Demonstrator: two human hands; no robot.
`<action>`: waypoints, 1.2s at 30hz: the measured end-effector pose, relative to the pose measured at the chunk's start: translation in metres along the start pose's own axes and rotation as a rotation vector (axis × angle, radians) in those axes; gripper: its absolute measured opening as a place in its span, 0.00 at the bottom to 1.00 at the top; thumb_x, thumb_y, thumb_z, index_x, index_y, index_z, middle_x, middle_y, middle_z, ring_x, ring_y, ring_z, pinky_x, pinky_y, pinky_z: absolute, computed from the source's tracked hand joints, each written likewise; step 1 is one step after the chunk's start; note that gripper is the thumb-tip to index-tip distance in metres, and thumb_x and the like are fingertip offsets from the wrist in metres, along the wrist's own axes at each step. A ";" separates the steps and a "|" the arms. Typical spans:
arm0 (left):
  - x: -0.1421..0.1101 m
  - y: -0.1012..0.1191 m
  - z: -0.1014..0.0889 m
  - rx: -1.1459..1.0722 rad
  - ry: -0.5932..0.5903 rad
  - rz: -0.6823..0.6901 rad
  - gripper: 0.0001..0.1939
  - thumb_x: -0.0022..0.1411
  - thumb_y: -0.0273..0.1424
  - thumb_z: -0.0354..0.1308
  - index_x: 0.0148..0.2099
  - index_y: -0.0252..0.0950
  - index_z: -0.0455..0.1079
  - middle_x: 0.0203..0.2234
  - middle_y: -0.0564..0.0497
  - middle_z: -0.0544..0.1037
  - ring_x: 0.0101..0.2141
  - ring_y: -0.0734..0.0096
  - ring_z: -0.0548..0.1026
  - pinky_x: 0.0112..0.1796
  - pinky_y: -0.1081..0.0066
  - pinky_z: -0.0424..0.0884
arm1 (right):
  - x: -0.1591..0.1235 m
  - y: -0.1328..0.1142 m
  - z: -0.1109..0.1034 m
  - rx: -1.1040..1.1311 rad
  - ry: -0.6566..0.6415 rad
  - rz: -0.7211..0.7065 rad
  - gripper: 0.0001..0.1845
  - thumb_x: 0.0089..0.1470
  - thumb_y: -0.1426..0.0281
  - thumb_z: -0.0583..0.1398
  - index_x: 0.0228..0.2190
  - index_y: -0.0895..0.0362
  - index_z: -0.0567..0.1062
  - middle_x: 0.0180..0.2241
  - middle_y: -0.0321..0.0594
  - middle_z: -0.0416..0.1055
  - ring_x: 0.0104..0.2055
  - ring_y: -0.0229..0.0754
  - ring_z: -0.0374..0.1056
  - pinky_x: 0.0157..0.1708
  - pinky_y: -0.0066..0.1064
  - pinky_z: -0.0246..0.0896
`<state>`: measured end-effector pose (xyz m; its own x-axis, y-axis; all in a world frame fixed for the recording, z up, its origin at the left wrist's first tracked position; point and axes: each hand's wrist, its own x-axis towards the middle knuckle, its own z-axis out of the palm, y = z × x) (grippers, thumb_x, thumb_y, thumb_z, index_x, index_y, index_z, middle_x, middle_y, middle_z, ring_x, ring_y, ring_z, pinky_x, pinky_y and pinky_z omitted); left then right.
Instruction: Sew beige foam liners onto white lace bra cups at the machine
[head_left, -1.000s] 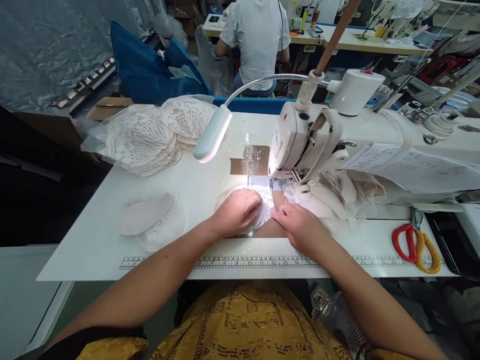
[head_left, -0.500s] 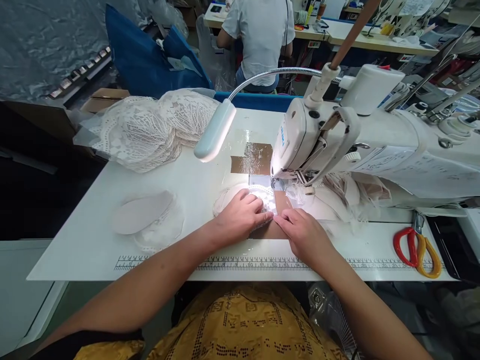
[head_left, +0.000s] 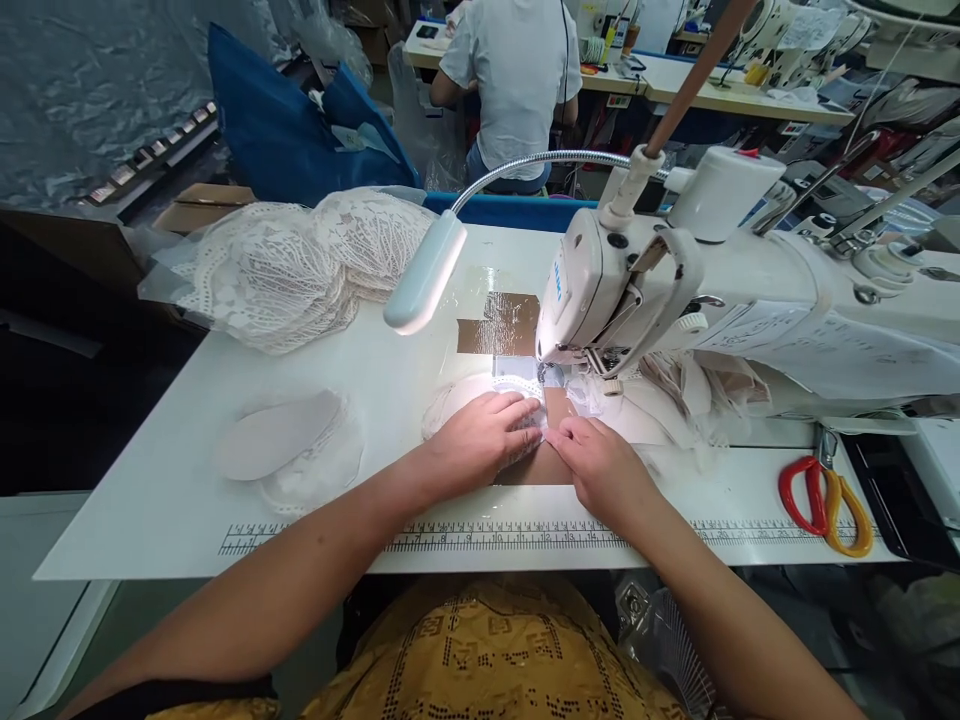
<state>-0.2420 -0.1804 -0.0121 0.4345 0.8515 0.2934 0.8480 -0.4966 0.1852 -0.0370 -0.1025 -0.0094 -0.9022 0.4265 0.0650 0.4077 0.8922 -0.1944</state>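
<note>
White worktable (head_left: 165, 450) carries a printed ruler (head_left: 480, 540) along its front edge; behind it, a co-worker (head_left: 517, 80) sits with back turned. Sewing machine (head_left: 757, 265) occupies the right side, with a lamp (head_left: 427, 272) at its left. White lace piece (head_left: 450, 405) lies just in front of and left of the needle area, partly over a brown patch (head_left: 529, 467). Left hand (head_left: 487, 435) rests palm down on it, fingers extended, thumb apart. Right hand (head_left: 600, 460) has thumb and index finger close together at the piece's right edge; whether fabric is pinched between them cannot be told. Fabric pile (head_left: 667, 400) sits beneath the machine arm. Scissors (head_left: 831, 500) lie far right; lace stack (head_left: 270, 265) lies rear left.
</note>
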 end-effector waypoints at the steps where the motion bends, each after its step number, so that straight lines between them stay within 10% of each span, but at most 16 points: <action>1: 0.000 -0.001 0.000 -0.012 -0.007 0.005 0.16 0.68 0.25 0.47 0.52 0.33 0.71 0.52 0.39 0.71 0.47 0.58 0.69 0.43 0.60 0.70 | 0.001 -0.001 0.001 -0.019 -0.001 0.001 0.23 0.52 0.85 0.49 0.43 0.60 0.76 0.34 0.44 0.70 0.33 0.43 0.58 0.33 0.32 0.54; 36: 0.020 -0.048 -0.003 -0.034 -0.073 0.038 0.18 0.67 0.23 0.47 0.56 0.32 0.70 0.53 0.38 0.73 0.50 0.57 0.71 0.47 0.56 0.70 | 0.040 0.001 -0.004 -0.118 -0.087 0.129 0.22 0.52 0.85 0.52 0.46 0.60 0.75 0.37 0.48 0.71 0.35 0.44 0.64 0.33 0.33 0.55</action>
<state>-0.2745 -0.1402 -0.0125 0.4881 0.8414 0.2322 0.8204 -0.5330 0.2069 -0.0719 -0.0840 -0.0029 -0.8481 0.5284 -0.0392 0.5297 0.8445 -0.0792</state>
